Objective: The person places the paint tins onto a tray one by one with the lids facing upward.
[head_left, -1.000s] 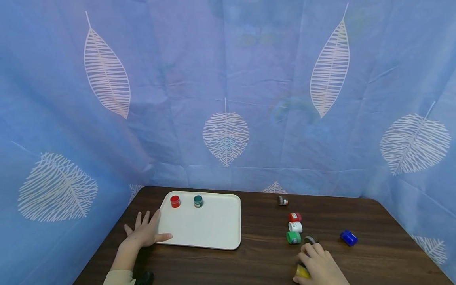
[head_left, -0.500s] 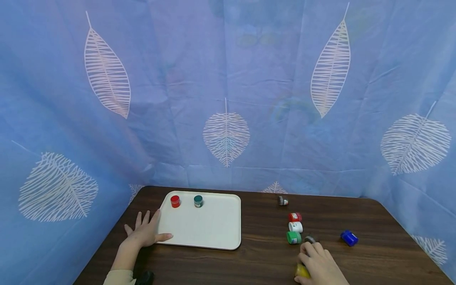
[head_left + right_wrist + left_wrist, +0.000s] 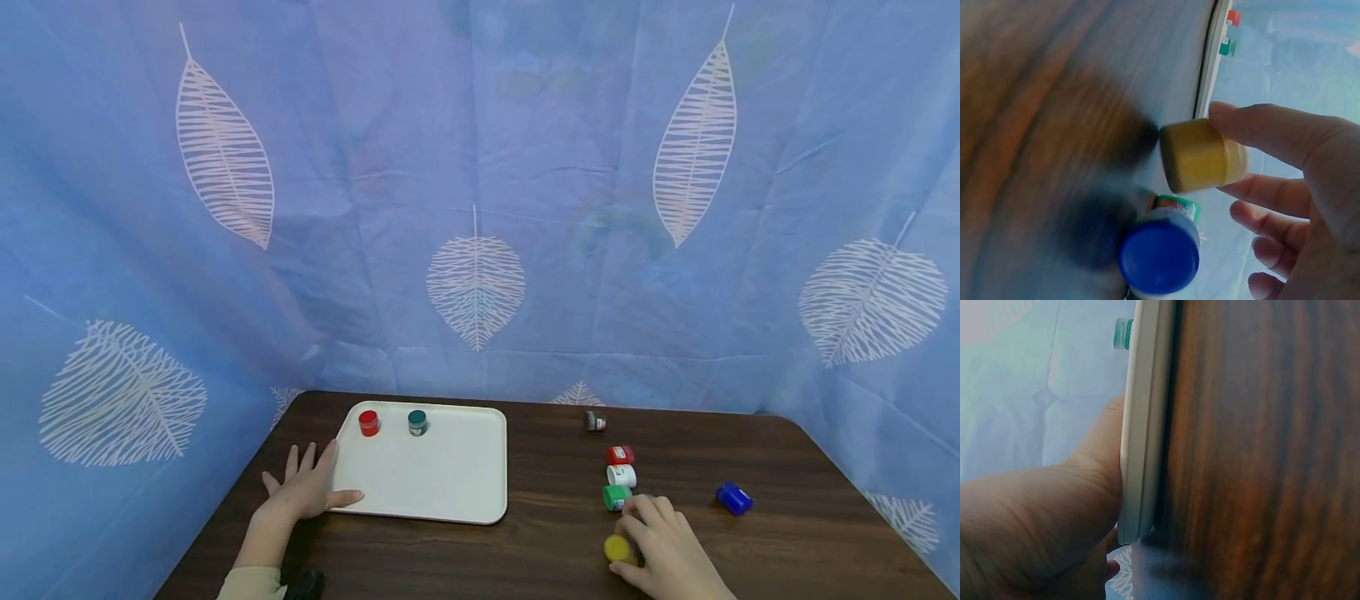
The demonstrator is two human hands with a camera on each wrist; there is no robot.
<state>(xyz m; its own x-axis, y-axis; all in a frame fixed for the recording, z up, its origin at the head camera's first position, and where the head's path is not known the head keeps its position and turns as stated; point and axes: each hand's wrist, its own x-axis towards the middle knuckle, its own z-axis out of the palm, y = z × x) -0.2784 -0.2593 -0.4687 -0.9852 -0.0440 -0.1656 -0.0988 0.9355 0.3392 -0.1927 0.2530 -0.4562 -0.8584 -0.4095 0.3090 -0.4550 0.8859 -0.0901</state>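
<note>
My right hand pinches a small yellow paint jar between thumb and fingers, its round lid facing up in the head view. In the right wrist view this jar's base is right at the tabletop, and a jar with a round blue end lies close by. The hand covers part of a dark jar beside the green jar. My left hand rests with spread fingers at the left edge of the white tray, its thumb over the near rim. A red jar and a dark green jar stand on the tray.
Right of the tray, a white jar and another red jar lie in a row with the green one. A dark-capped jar lies farther back, a blue jar to the right. Blue leaf-printed cloth hangs behind the table.
The right hand has brought the yellow jar slightly left and away from me, turning it so its lid shows on top. The left hand and the tray have stayed put.
</note>
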